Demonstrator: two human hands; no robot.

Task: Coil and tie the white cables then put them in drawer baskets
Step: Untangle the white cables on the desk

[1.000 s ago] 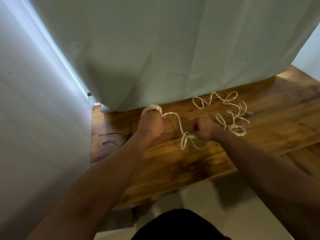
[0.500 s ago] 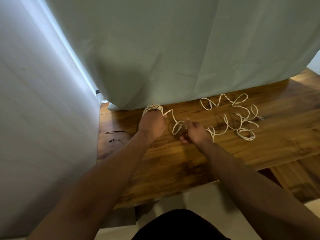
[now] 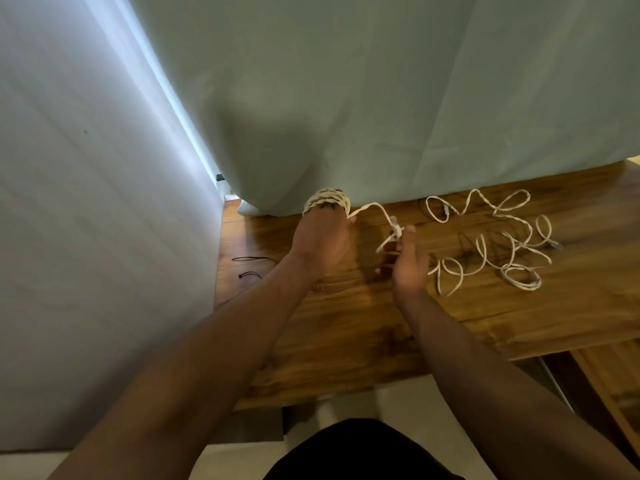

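A white twisted cable (image 3: 498, 244) lies in loose loops on the wooden table (image 3: 346, 323). Several turns of it form a coil (image 3: 325, 200) wound round the fingers of my left hand (image 3: 320, 239), which is raised near the curtain's hem. From the coil a strand runs right to my right hand (image 3: 408, 261), which pinches the cable between thumb and fingers just above the table. The rest of the cable trails off to the right of that hand.
Two thin black ties (image 3: 251, 266) lie on the table at the left, near the white wall (image 3: 86, 202). A pale green curtain (image 3: 381, 98) hangs over the table's back. The table's front edge is close to my body.
My right hand has moved left and up toward the left hand, bringing a length of cable with it. The left hand has stayed with the coil on its fingers.
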